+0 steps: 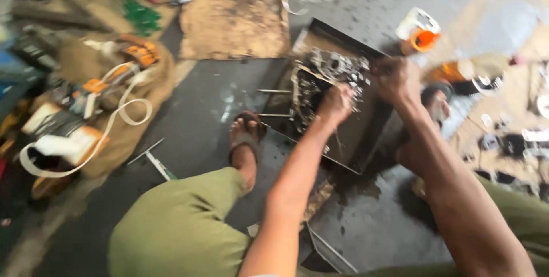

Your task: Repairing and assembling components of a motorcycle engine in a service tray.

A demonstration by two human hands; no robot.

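A greasy metal engine part [329, 74] rests in a dark, shallow metal tray [366, 139] on the floor. My left hand [335, 102] presses against the part's near side with its fingers curled. My right hand [396, 78] grips the part's right edge. The frame is blurred, so I cannot make out any tool in either hand. My left foot in a sandal [246, 139] is planted just left of the tray, and my knees in green trousers fill the bottom of the view.
Orange and white power tools with a white strap [86, 111] lie on sacking at the left. A worn brown mat [234, 14] is beyond the tray. An orange and white container [420, 31] stands at the upper right. Small parts scatter at the right.
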